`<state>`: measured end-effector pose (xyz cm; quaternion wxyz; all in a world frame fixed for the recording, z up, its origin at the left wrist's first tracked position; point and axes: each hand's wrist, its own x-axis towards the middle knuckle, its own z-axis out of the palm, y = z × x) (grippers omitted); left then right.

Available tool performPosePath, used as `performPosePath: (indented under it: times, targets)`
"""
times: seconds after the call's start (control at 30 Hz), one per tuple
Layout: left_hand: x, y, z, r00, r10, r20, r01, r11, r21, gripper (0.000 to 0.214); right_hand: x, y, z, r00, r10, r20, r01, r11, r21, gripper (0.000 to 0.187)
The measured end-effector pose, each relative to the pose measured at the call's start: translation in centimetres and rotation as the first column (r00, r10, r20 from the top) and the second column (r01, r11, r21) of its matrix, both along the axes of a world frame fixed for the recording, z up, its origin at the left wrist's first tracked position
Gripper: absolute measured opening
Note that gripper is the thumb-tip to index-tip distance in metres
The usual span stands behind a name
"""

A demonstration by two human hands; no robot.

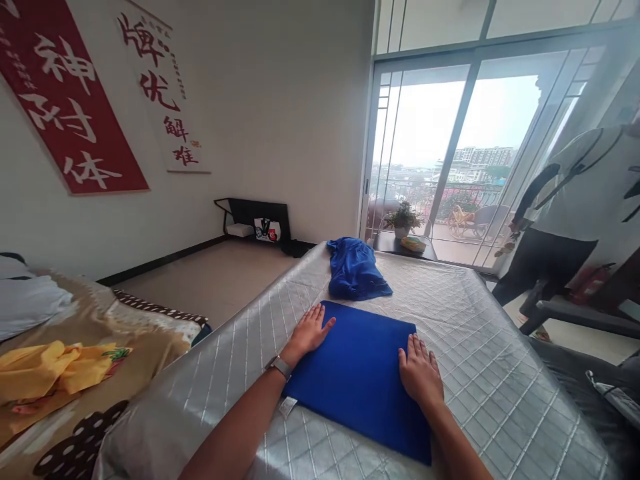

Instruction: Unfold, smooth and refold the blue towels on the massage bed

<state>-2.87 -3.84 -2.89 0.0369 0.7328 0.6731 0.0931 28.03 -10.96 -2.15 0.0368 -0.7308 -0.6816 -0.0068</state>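
A flat blue rectangle of cloth [363, 373], smooth and with a white label [287, 406] at its near left corner, lies on the silver quilted cover [240, 373]. My left hand [311, 330] rests on its far left edge, fingers stretched out and flat. On the right edge lies my right hand [421, 372], also flat with fingers extended. Neither hand grips anything. Beyond the flat piece is a crumpled blue cloth [356, 270], apart from both hands. Whether the flat piece is folded fabric or a padded panel I cannot tell.
To the left, a yellow cloth [60, 373] lies on a brown-covered surface [165, 347]. A potted plant [401, 220] and a tissue pack [413, 244] stand on a small black table past the far edge. A person [565, 200] stands at the right, near a dark bench [585, 313].
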Motion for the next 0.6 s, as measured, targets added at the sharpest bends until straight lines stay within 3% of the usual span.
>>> performPosePath:
  times: [0.33, 0.6]
  targets:
    - [-1.0, -0.1, 0.4, 0.992, -0.064, 0.109, 0.062, 0.998, 0.023, 0.082, 1.2, 1.0, -1.2, 1.000, -0.007, -0.009, 0.007, 1.000, -0.008, 0.068]
    - [-0.7, -0.3, 0.7, 0.989, -0.072, 0.130, 0.068, 0.997, 0.032, 0.083, 1.0, 1.1, -0.4, 0.999, -0.040, -0.020, 0.039, 0.999, -0.011, 0.066]
